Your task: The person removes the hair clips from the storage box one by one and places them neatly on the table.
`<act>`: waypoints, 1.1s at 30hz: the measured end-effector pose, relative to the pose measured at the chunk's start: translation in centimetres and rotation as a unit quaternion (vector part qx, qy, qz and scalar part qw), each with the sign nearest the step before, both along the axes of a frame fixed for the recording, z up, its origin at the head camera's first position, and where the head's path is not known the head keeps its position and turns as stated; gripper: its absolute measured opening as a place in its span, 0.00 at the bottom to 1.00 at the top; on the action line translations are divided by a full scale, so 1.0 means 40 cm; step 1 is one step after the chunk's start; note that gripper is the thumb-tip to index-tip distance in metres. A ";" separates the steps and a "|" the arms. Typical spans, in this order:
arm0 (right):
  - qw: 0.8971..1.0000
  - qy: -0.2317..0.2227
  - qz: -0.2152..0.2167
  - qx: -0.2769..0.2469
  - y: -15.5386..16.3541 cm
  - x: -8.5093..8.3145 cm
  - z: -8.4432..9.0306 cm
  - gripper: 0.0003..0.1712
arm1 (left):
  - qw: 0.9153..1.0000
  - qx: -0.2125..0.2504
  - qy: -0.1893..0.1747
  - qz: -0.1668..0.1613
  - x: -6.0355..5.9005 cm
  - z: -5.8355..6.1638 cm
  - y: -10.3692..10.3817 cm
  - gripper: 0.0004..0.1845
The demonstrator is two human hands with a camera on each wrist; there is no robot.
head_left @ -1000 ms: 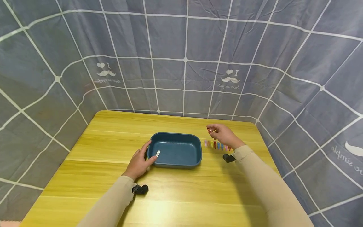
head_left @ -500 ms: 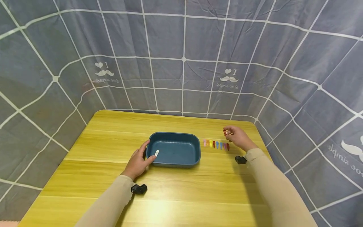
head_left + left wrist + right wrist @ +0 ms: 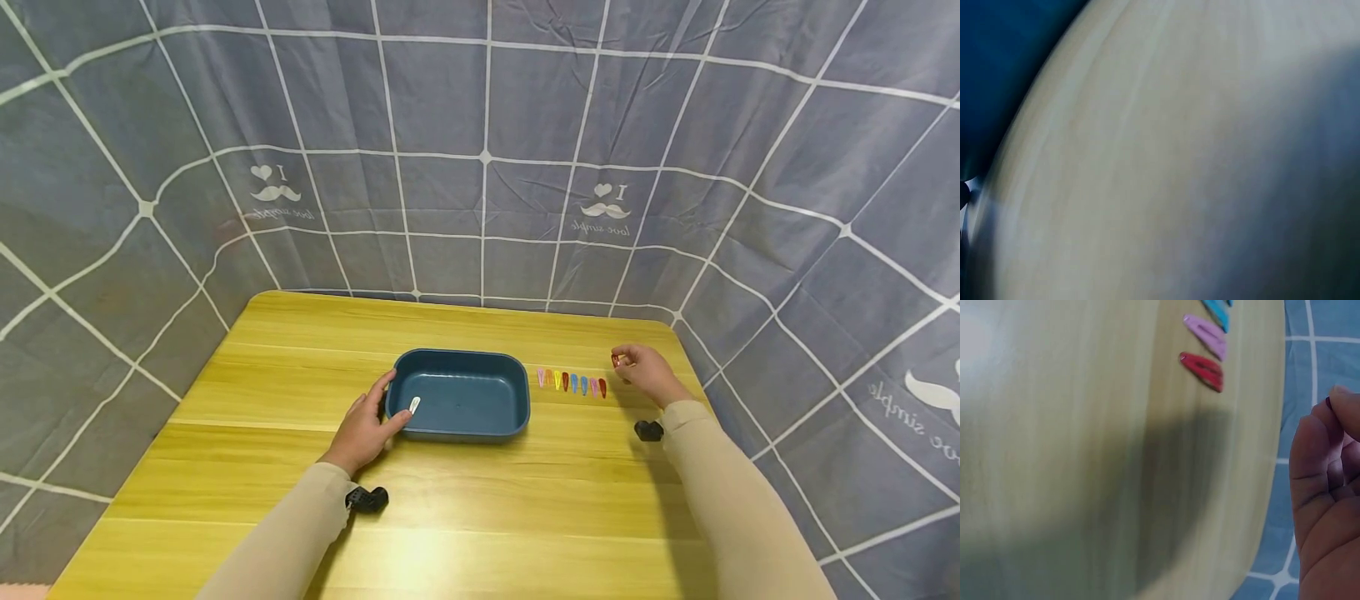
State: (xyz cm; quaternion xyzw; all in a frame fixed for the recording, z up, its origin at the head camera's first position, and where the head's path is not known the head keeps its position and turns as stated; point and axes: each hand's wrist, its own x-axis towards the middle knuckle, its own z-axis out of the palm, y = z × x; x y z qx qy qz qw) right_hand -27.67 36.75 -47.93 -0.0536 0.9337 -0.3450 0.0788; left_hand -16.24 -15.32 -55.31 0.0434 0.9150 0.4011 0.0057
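Note:
My left hand (image 3: 365, 429) rests at the near left corner of a dark blue rectangular tub (image 3: 517, 429), its extended fingers along the rim and the thumb at the corner. Beside the thumb tip, a white snap hair clip (image 3: 415, 405) shows inside the tub. My right hand (image 3: 647, 372) pinches a red hair clip (image 3: 616, 361) between thumb and fingers, above the table; only a dark sliver of it appears in the right wrist view. To that hand's left lies a row of coloured clips, ending in a red hair clip (image 3: 1204, 370) and a pink hair clip (image 3: 1207, 335).
The row on the yellow wood-grain table (image 3: 480, 517) also holds a yellow clip (image 3: 557, 380) and a blue clip (image 3: 574, 383), among several others. A grey curtain (image 3: 450, 200) with white lines surrounds the table's back and sides. The left wrist view is blurred.
My right hand has moved right with the red clip, past the row's right end, and come slightly lower over the last half second. The left hand stays at the tub.

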 end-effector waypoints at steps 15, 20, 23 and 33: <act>1.000 -0.015 -0.008 0.016 0.043 -0.001 -0.057 0.26 | 1.000 0.003 -0.002 0.002 -0.003 -0.006 0.002 0.45; 0.999 -0.031 -0.020 0.013 0.036 0.010 -0.065 0.25 | 1.000 0.004 -0.004 0.002 -0.001 -0.008 0.002 0.45; 0.999 -0.034 -0.020 0.017 0.036 0.015 -0.076 0.25 | 1.000 0.005 -0.006 0.002 0.001 -0.008 0.002 0.45; 0.999 -0.039 -0.021 0.019 0.029 0.015 -0.094 0.23 | 1.000 0.006 -0.007 0.002 0.000 -0.003 0.000 0.45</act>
